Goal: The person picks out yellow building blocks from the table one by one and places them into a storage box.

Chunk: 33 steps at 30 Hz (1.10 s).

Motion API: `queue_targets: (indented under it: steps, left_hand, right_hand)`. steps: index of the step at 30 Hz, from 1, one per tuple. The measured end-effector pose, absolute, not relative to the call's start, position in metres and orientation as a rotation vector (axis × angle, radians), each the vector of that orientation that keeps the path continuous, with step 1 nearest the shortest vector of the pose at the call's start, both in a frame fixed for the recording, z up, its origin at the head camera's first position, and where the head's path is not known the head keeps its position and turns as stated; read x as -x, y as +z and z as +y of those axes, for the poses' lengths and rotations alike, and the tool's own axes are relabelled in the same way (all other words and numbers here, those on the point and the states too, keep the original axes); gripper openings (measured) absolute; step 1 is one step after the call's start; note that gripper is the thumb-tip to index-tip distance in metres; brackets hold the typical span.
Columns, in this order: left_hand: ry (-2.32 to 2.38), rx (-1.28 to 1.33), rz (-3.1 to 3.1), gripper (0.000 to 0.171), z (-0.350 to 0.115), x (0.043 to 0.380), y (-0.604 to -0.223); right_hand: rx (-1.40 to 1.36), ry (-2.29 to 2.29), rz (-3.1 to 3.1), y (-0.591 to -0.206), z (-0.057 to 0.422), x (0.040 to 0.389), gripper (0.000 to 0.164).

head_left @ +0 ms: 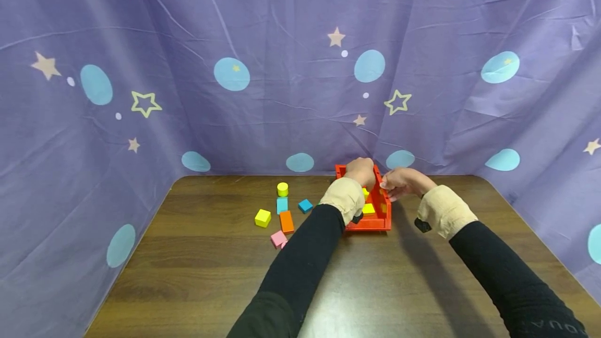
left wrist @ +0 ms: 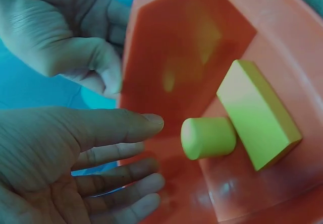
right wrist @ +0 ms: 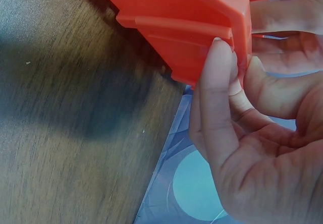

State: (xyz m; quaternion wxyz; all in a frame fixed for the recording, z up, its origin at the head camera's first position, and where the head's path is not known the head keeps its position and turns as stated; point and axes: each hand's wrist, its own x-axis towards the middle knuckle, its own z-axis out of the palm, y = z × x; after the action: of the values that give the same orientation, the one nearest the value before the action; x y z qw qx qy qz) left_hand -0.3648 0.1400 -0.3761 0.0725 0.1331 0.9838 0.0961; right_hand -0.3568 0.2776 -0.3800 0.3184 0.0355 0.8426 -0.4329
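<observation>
Blocks [head_left: 286, 221] left of box [head_left: 368, 226], cylinder [left wrist: 208, 137] inside

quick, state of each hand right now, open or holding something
Left hand: open, holding nothing, near the yellow cylindrical block inside the red plastic box.
Right hand: closed, pinching the box's side wall.

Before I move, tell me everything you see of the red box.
The red box looks like plastic, open, its right wall angle-cornered with a moulded ridge outside. It sits on the wooden table, right of the loose blocks. Inside are a yellow cylinder and yellow block. The right hand pinches the right wall's edge; the left hand is at its opening, contact unclear.
</observation>
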Motion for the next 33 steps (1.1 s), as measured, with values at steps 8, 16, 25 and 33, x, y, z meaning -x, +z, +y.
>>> queue_targets:
  steps: [8, 16, 25, 33]
  left_hand:
    - [0.284, -0.446, 2.989, 0.027, 0.138, 0.360, -0.364]
    - [0.264, -0.518, 3.043, 0.027, 0.132, 0.355, -0.344]
    - [0.241, -0.558, 3.126, 0.014, 0.111, 0.352, -0.314]
    - [0.308, -0.689, 3.215, 0.034, 0.071, 0.346, -0.292]
  right_hand:
    - [-0.106, -1.144, 2.197, -0.383, 0.279, 0.356, 0.018]
    - [-0.095, -1.168, 2.178, -0.385, 0.280, 0.357, 0.018]
    - [-0.075, -1.145, 2.191, -0.383, 0.279, 0.357, 0.022]
    - [-0.042, -1.152, 2.196, -0.381, 0.280, 0.357, 0.023]
